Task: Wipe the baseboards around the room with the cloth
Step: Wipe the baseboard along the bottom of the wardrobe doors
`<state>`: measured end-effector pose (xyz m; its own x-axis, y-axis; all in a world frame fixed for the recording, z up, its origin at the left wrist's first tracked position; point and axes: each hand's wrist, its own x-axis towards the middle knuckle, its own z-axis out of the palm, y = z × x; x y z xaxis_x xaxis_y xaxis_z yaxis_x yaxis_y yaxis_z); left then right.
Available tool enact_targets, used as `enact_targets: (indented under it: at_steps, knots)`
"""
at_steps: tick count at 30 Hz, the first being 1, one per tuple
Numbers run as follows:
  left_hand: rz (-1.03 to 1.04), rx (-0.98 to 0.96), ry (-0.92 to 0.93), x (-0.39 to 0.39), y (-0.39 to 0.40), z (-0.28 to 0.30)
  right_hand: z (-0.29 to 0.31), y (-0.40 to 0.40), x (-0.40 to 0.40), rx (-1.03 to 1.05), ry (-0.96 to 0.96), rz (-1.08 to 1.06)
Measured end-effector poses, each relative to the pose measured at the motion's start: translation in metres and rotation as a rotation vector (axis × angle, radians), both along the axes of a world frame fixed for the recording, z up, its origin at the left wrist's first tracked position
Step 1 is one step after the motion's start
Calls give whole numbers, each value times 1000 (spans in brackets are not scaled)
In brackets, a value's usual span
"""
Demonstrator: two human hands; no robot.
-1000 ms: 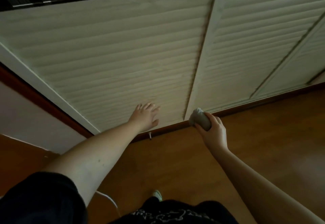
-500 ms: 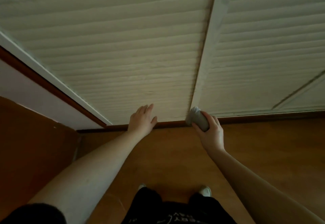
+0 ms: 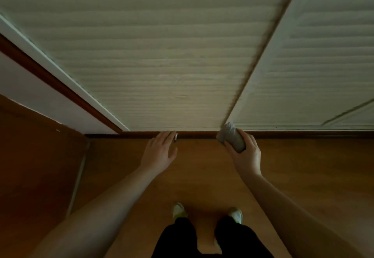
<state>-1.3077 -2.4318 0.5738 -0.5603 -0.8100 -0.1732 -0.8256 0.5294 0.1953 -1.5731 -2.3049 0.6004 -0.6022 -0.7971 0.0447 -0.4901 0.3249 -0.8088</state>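
Note:
A dark brown baseboard [image 3: 194,134] runs along the foot of the pale louvred doors, where they meet the wooden floor. My right hand [image 3: 245,156] grips a bunched grey cloth [image 3: 230,136], and the cloth's front end touches the baseboard under the seam between two doors. My left hand [image 3: 160,152] is flat with straight fingers, its fingertips at the baseboard, holding nothing.
A small metal stop [image 3: 176,137] stands at the baseboard beside my left fingertips. The pale louvred doors [image 3: 162,65] fill the upper view. A white wall [image 3: 40,95] with brown trim angles in at the left. My two shoes [image 3: 179,210] stand on the wooden floor [image 3: 303,166] below.
The view has tilted downward, showing more floor and both feet. My left hand has slid down from the door panel to the baseboard. The right hand keeps the cloth at the seam.

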Motion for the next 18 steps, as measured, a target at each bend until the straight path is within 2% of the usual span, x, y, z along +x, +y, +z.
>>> enact_targets:
  at_steps: [6, 10, 15, 18]
  knots:
    - [41, 43, -36, 2, -2, -26, -24, -22, -11, 32, 12, 50]
    - [83, 40, -52, -18, -11, -57, -63, -46, -34, 62, -25, 144]
    - [291, 23, 94, -46, -48, -120, -148, -78, -59, 87, -2, 224]
    - [307, 22, 116, -55, -68, -185, -219, -99, -62, 86, 8, 225]
